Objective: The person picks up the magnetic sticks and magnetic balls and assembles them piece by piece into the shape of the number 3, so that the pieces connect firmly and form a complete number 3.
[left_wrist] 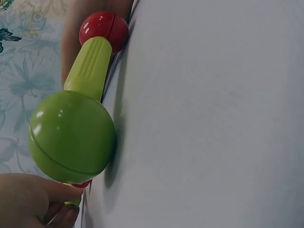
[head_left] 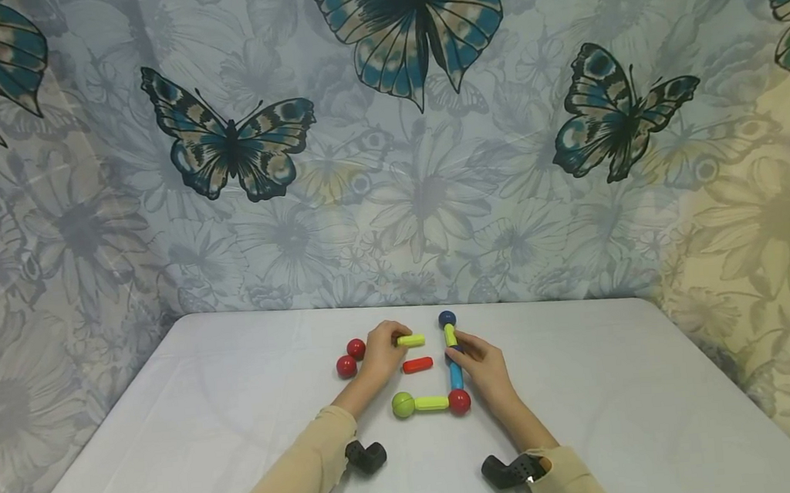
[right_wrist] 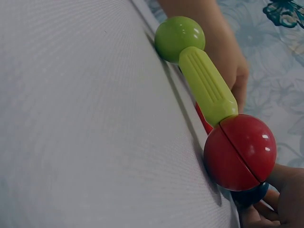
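1. In the head view, the left hand [head_left: 380, 354] is pinching the short yellow rod [head_left: 412, 340] by one end, fingers closed on it. The right hand [head_left: 482, 362] is pinching the middle ball [head_left: 455, 347], dark blue, in a line running from the far ball [head_left: 446, 319] through the upper rod [head_left: 451, 333] and the blue rod [head_left: 456, 377] to the corner ball [head_left: 459, 402].
2. Around them, the red rod [head_left: 417, 365] is lying loose between the hands, possibly getting in the left hand's way. Two red balls [head_left: 351, 358] are sitting just beside that hand; a brush of the wrist might set them rolling across the table [head_left: 574, 402]. A sideways push by the right fingers could bend or part the line.
3. In the left wrist view, the green ball [left_wrist: 71, 135] is hiding much of the work; a sliver of the yellow rod is showing under the fingers.
4. In the right wrist view, the corner ball is partly covering the middle ball, which the fingers are gripping from below. The lower rod [right_wrist: 209, 85] is joining the corner and green balls; a forearm catching it could twist that corner.
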A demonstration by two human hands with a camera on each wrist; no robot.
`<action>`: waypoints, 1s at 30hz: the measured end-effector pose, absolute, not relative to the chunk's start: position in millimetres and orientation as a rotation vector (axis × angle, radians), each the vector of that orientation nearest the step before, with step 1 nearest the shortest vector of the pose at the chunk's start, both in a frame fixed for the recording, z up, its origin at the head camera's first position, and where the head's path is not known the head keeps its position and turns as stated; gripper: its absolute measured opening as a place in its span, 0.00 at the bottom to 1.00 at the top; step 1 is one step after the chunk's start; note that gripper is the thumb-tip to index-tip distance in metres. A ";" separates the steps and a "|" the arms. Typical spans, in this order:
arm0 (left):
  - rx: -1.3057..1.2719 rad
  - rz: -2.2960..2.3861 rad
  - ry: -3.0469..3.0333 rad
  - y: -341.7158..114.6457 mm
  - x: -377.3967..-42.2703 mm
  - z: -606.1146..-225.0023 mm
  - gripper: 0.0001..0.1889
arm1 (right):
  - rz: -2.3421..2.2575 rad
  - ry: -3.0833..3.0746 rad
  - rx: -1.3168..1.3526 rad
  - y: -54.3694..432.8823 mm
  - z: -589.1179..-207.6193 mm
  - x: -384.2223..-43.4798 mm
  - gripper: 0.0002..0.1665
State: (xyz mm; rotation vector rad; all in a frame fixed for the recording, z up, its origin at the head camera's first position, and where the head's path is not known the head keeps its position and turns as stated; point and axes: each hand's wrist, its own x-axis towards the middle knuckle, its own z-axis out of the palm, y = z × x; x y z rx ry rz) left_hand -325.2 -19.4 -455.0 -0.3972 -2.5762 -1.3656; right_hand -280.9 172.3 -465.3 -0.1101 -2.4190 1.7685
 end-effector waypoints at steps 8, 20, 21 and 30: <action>-0.401 -1.373 -2.567 -12.6 -332.3 -449.0 0.14 | 1.790 -2.419 -0.109 172.9 -465.2 -281.2 0.30; -0.434 -1.331 -2.611 -7.8 -341.3 -439.9 0.13 | 1.799 -2.401 -0.084 172.6 -466.1 -281.1 0.30; -0.436 -1.321 -2.616 -7.7 -342.0 -439.4 0.13 | 1.798 -2.400 -0.086 172.5 -466.1 -280.9 0.30; -0.449 -1.343 -2.603 -5.2 -349.8 -438.3 0.13 | 1.796 -2.405 -0.075 171.1 -463.3 -279.8 0.27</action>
